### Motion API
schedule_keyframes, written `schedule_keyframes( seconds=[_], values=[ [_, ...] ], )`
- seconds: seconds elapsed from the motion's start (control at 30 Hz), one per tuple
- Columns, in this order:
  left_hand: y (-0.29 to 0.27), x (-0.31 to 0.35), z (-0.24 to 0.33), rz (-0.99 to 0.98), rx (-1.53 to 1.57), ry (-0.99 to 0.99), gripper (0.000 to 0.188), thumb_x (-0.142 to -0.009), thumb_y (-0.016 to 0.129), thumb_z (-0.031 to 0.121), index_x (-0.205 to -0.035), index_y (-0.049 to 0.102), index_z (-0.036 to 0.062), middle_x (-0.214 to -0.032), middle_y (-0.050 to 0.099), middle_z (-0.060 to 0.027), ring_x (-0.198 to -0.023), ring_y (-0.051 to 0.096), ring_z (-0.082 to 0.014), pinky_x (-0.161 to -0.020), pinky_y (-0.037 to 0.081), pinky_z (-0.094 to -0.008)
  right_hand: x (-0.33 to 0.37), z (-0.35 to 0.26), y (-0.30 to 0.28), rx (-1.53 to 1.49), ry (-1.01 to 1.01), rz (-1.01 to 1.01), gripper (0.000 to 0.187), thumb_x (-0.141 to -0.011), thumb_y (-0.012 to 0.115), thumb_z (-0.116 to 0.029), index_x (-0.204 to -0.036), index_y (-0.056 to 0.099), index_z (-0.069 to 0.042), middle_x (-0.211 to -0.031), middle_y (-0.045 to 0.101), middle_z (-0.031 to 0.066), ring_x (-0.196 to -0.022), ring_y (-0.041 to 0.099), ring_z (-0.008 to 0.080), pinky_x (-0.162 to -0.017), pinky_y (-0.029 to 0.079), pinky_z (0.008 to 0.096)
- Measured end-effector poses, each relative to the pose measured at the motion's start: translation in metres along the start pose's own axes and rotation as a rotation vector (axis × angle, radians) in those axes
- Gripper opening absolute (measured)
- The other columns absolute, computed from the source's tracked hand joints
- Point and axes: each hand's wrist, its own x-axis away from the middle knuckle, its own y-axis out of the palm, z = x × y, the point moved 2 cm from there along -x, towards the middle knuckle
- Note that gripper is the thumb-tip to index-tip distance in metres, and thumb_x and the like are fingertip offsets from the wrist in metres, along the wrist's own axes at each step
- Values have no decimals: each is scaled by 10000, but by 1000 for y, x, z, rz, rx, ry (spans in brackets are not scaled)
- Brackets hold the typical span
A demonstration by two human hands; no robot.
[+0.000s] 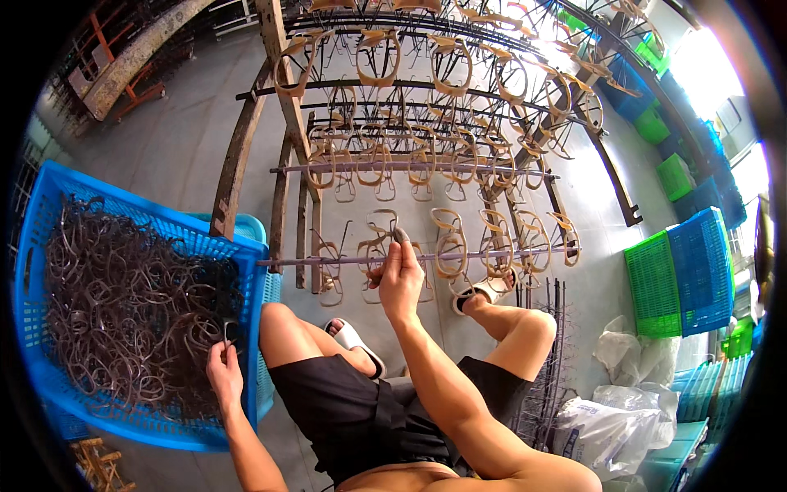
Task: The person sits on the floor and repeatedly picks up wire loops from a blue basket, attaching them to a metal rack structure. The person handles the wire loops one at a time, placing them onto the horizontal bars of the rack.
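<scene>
At the edge of the heap, my left hand (pixel 225 377) is closed, with the thin end of a small looped piece (pixel 227 330) between thumb and fingers. Dark brown, glossy looped pieces (pixel 123 303) fill the blue basket (pixel 147 439) beside it. My right hand (pixel 399 279) is raised at the lower rod (pixel 307 261), its fingers pinched. A tan looped frame (pixel 384 220) shows at its fingertips, partly hidden by them. A grey covering (pixel 400 234) sits on one fingertip. To the right, similar tan frames (pixel 449 250) hang along the same rod.
A wooden rack (pixel 287 107) ahead carries several rods of tan looped frames. Green and blue crates (pixel 697 275) stand at the right, with plastic bags (pixel 615 426) nearer me. Thin dark rods (pixel 545 361) stand beside my right knee. My sandalled feet rest below the rack.
</scene>
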Motion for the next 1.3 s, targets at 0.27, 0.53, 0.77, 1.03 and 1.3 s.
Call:
schedule_keyframes(
  seconds=[0.27, 0.53, 0.77, 1.03, 1.3],
  values=[
    [-19, 7, 34, 348, -392, 84, 283, -934, 483, 226, -1103, 573, 17, -908, 610, -213, -908, 559, -371, -770, 441, -427, -3, -9, -2, 292, -95, 26, 184, -949, 464, -178, -931, 543, -13, -479, 534, 81, -389, 565, 167, -344, 406, 300],
    [-16, 12, 56, 427, -203, 312, 269, -929, 490, 195, -1036, 589, -31, -914, 633, -230, -771, 598, -382, -656, 472, -420, -11, -2, -10, -133, 143, -57, 228, -955, 467, -209, -1002, 543, 0, -534, 512, 27, -439, 565, 118, -371, 443, 248],
    [2, 31, 93, -66, 488, -100, 200, -913, 506, 161, -955, 609, -5, -709, 574, -21, -590, 486, -76, -535, 396, -234, -12, -1, -21, 201, -30, -62, 224, -939, 499, -223, -969, 526, -2, -576, 454, 34, -477, 548, 133, -428, 456, 267],
    [33, 41, 155, -528, 669, 73, 189, -870, 536, 57, -1016, 610, -39, -796, 609, -71, -698, 581, -123, -620, 451, -233, 94, -55, -18, 367, -374, -572, 511, -834, 639, -184, -1248, 419, 18, -1141, 380, 214, -1005, 444, 346, -878, 409, 403],
    [26, 19, 177, -741, 376, 548, 180, -755, 658, 29, -925, 604, 2, -831, 603, -120, -723, 611, -236, -667, 489, -298, 84, -59, -8, 446, -391, -916, 512, -790, 676, -159, -1246, 480, -34, -1084, 525, 182, -989, 527, 314, -849, 430, 371]
  ],
)
